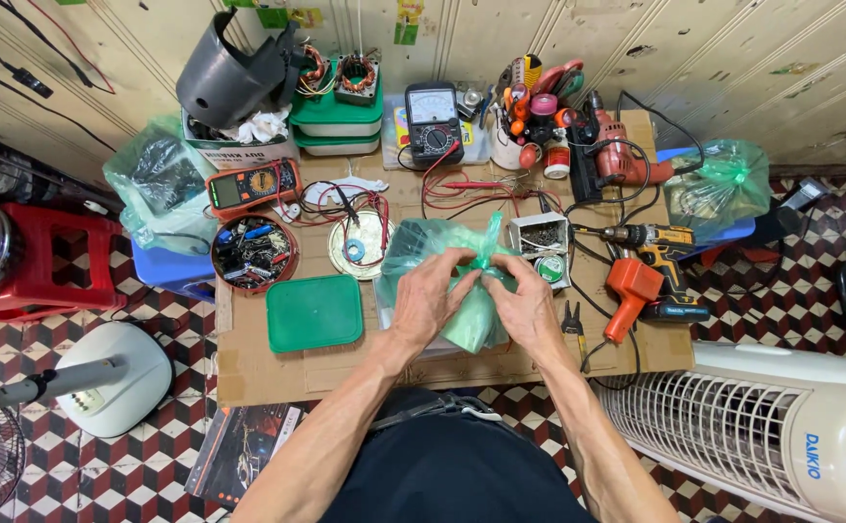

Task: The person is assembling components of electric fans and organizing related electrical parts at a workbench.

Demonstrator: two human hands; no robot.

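Note:
A translucent green plastic bag (413,244) sits in the middle of a cardboard-covered low table (345,373). My left hand (430,295) and my right hand (525,305) both grip the bag's gathered neck, where a twisted tail of plastic (490,235) sticks up between them. The bag's contents are hidden.
A green lid (313,312), a round tin of small parts (251,253), an orange multimeter (253,188), a black analog meter (432,122), red test leads (462,184), drills (651,242), a small box of screws (542,235) and pliers (572,320) surround it. Fans (772,436) stand on the floor.

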